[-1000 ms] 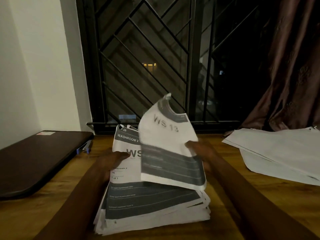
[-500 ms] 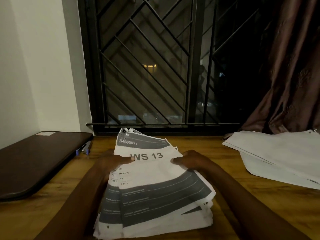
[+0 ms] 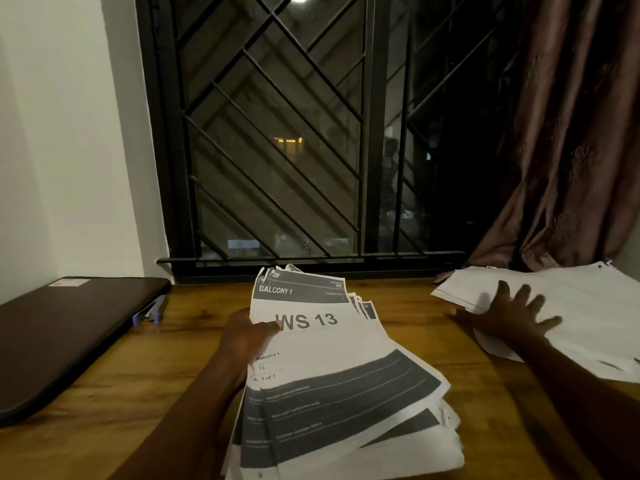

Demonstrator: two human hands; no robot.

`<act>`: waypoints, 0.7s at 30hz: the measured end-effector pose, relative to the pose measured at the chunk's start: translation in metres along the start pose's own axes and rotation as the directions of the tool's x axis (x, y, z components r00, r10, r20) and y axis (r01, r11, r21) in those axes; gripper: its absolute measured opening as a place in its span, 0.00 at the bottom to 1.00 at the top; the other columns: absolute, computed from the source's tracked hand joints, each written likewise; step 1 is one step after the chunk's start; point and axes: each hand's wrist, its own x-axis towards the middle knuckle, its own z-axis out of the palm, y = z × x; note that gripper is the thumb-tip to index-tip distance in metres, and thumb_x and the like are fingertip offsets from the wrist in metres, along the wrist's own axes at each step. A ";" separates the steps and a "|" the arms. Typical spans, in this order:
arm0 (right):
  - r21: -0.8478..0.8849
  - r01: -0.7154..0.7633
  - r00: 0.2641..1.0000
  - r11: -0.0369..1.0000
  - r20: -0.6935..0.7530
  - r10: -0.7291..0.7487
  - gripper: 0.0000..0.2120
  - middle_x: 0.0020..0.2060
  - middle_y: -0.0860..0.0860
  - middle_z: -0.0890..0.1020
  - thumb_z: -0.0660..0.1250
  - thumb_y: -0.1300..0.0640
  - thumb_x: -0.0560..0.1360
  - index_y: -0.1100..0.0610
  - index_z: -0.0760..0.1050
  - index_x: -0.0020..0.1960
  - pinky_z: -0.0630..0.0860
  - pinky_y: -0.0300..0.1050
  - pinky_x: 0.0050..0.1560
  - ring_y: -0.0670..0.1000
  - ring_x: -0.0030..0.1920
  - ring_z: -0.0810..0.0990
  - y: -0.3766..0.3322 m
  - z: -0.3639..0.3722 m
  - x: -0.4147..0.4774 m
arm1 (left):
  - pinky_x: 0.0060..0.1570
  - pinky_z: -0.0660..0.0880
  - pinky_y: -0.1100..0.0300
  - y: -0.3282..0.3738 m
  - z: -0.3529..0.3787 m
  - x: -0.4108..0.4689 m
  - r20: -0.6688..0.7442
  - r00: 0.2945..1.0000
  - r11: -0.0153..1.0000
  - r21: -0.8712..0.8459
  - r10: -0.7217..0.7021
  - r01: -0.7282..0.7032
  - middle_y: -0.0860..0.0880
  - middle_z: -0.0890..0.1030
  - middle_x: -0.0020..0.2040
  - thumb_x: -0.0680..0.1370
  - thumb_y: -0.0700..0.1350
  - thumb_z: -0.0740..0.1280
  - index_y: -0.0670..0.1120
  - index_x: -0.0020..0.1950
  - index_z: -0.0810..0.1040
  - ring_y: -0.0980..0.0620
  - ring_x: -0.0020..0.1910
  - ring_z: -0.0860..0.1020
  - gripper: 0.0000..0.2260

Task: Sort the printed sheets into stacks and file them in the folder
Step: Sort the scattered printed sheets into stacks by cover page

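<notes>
A thick stack of white printed sheets with dark grey bands (image 3: 332, 386) lies in the middle of the brown wooden table (image 3: 173, 375), its sheets a little fanned out to the right. The top sheet reads "BALCONY 1" and "WS 13". The left hand (image 3: 247, 337) grips the left edge of this stack, with the thumb lying on top beside the big letters. The right hand (image 3: 509, 315) is well apart at the right, all 5 fingers straight and spread wide, holding nothing. It is over the near edge of a loose pile of plain white sheets (image 3: 588, 306) - whether it presses them I cannot tell.

At the far left lies a dark brown flat folder (image 3: 69, 334), closed, with a blue-capped pen (image 3: 149, 315) just beside it. Behind the table are a black metal window grille (image 3: 277, 150) and a brown curtain (image 3: 571, 133).
</notes>
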 end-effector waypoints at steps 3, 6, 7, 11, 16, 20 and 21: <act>-0.017 -0.017 0.996 1.000 0.093 0.019 0.57 0.75 0.62 0.54 0.59 0.21 0.60 0.52 0.44 0.76 0.46 0.71 0.69 0.66 0.74 0.52 0.008 0.014 0.011 | 0.16 0.61 0.72 0.004 -0.001 -0.007 -0.030 0.999 0.999 0.042 0.032 -0.031 0.54 0.74 0.17 0.76 0.41 0.71 0.45 0.36 0.76 0.62 0.14 0.69 0.09; -0.026 0.007 0.991 1.000 0.133 -0.004 0.47 0.67 0.61 0.70 0.62 0.26 0.66 0.56 0.56 0.73 0.62 0.62 0.69 0.63 0.67 0.69 -0.005 0.011 0.011 | 0.17 0.64 0.72 0.006 -0.002 -0.007 -0.034 0.998 0.998 0.041 0.049 -0.047 0.53 0.79 0.23 0.75 0.40 0.71 0.45 0.37 0.77 0.62 0.16 0.73 0.08; -0.013 0.033 0.989 0.999 0.147 -0.031 0.43 0.65 0.60 0.72 0.64 0.31 0.69 0.58 0.58 0.72 0.66 0.57 0.66 0.61 0.65 0.71 -0.012 0.005 0.007 | 0.18 0.65 0.72 0.008 -0.003 -0.009 -0.038 0.997 0.997 0.042 0.061 -0.059 0.53 0.80 0.24 0.75 0.40 0.71 0.45 0.38 0.78 0.61 0.18 0.74 0.06; -0.088 0.215 0.977 0.973 0.032 -0.213 0.22 0.56 0.55 0.76 0.65 0.45 0.75 0.58 0.71 0.62 0.75 0.48 0.56 0.54 0.56 0.77 -0.036 0.002 -0.012 | 0.23 0.71 0.69 0.008 -0.005 -0.013 -0.031 0.997 0.997 0.043 0.065 -0.063 0.48 0.82 0.38 0.76 0.42 0.71 0.43 0.46 0.79 0.55 0.32 0.79 0.03; -0.189 0.419 0.901 0.888 -0.034 -0.433 0.23 0.66 0.55 0.72 0.60 0.39 0.76 0.54 0.72 0.63 0.68 0.53 0.67 0.54 0.65 0.70 -0.051 0.017 -0.021 | 0.22 0.71 0.70 0.007 -0.008 -0.012 -0.008 0.997 0.996 0.055 0.076 -0.075 0.51 0.81 0.36 0.76 0.41 0.70 0.43 0.47 0.79 0.56 0.31 0.79 0.03; -0.095 0.206 0.974 0.974 0.112 -0.195 0.55 0.76 0.56 0.36 0.61 0.21 0.59 0.44 0.43 0.76 0.44 0.74 0.67 0.65 0.75 0.38 -0.044 0.020 -0.010 | 0.24 0.71 0.70 0.007 -0.008 -0.012 0.007 0.996 0.993 0.071 0.091 -0.091 0.50 0.82 0.37 0.76 0.43 0.71 0.43 0.48 0.80 0.58 0.30 0.80 0.05; -0.033 0.124 0.977 0.992 0.177 -0.117 0.60 0.76 0.57 0.37 0.61 0.19 0.56 0.45 0.39 0.77 0.44 0.75 0.67 0.66 0.75 0.40 -0.040 0.021 -0.007 | 0.23 0.70 0.71 0.008 -0.008 -0.013 0.009 0.996 0.993 0.072 0.094 -0.095 0.50 0.81 0.36 0.76 0.43 0.71 0.43 0.48 0.80 0.59 0.28 0.79 0.05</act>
